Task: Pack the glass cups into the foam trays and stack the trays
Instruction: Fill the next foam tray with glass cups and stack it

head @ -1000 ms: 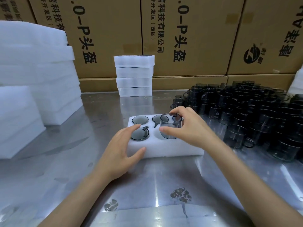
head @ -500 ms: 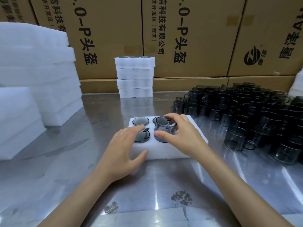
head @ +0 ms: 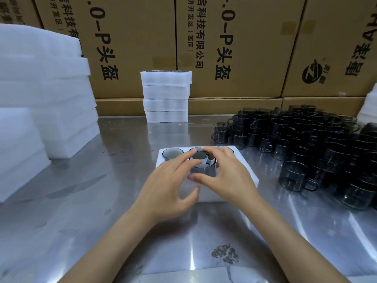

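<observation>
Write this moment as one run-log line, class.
stage: seating cup | right hand: grips glass cup over foam tray | left hand: fingertips on cup rim | filled stack: at back

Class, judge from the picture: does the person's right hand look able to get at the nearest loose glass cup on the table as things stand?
Probably not straight away: the right hand grips a glass cup over the foam tray. Once that is released, the nearest loose cup stands unobstructed to its right.
</observation>
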`<state>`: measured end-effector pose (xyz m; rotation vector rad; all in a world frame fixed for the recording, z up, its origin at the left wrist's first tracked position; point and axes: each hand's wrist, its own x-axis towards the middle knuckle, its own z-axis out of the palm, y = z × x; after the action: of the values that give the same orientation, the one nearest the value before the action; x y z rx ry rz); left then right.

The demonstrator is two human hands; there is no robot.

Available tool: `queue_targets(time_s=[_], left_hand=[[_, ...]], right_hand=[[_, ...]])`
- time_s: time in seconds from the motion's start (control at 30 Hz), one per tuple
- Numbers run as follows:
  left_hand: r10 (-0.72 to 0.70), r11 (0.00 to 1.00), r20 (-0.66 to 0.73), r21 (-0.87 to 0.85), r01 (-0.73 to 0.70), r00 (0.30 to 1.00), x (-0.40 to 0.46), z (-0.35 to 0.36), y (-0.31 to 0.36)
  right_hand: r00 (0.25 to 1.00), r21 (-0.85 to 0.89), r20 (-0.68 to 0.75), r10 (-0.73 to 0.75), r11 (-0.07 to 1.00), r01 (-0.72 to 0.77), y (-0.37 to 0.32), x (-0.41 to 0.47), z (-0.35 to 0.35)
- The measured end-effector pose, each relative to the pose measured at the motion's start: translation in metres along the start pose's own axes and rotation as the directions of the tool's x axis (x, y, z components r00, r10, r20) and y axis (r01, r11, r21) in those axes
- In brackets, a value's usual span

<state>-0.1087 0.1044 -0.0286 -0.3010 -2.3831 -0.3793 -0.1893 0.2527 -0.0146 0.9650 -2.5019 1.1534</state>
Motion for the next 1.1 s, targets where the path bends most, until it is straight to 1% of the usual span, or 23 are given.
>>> queue_targets(time_s=[0.1,0.2,0.27,0.33,0.4,0.47,0.5,0.77,0.9,1.0,1.1], left_hand=[[0.005,1.000,-0.008,0.024,-0.005,1.000,-0.001,0.000,-0.001],[0.018,0.999,-0.002,0.028,-0.018,1.000,-0.003,-0.001,-0.002],[0.020,0.999,0.008,0.037,-0.020,1.000,-0.004,-0.003,-0.004],[0.028,0.997,0.021,0.071,-0.030,0.999,-0.004,-0.005,-0.004],[0.047,0.991,0.041,0.122,-0.052,0.998,-0.002,-0.006,-0.002],[0.064,0.984,0.058,0.162,-0.073,0.996,-0.001,-0.005,0.001],[0.064,0.983,0.063,0.167,-0.074,0.996,-0.001,-0.004,0.003],[0.046,0.988,0.074,0.142,-0.056,0.996,-0.001,-0.003,0.008],[0.037,0.990,0.069,0.136,-0.046,0.997,-0.001,-0.003,0.009],[0.017,0.988,0.099,0.151,-0.032,0.995,0.000,-0.002,0.010],[-0.019,0.986,0.144,0.168,-0.005,0.989,-0.001,0.000,0.011]], right_hand=[[1.000,-0.063,0.006,-0.021,0.998,0.022,-0.001,-0.004,0.000],[0.994,-0.065,-0.067,-0.090,0.994,0.086,0.001,-0.011,-0.007],[0.986,-0.107,-0.097,-0.138,0.986,0.127,0.001,-0.015,-0.014],[0.979,-0.146,-0.077,-0.190,0.973,0.178,0.002,-0.017,-0.019],[0.975,-0.202,0.011,-0.223,0.954,0.220,0.005,-0.019,-0.020],[0.978,-0.230,0.102,-0.182,0.952,0.201,0.008,-0.020,-0.019],[0.980,-0.231,0.119,-0.160,0.955,0.184,0.011,-0.019,-0.019],[0.981,-0.242,0.108,-0.163,0.953,0.185,0.015,-0.017,-0.016],[0.982,-0.219,0.101,-0.162,0.959,0.181,0.012,-0.019,-0.016],[0.968,-0.206,0.140,-0.207,0.951,0.233,0.008,-0.020,-0.014],[0.969,-0.246,0.181,-0.169,0.946,0.211,0.007,-0.021,-0.012]])
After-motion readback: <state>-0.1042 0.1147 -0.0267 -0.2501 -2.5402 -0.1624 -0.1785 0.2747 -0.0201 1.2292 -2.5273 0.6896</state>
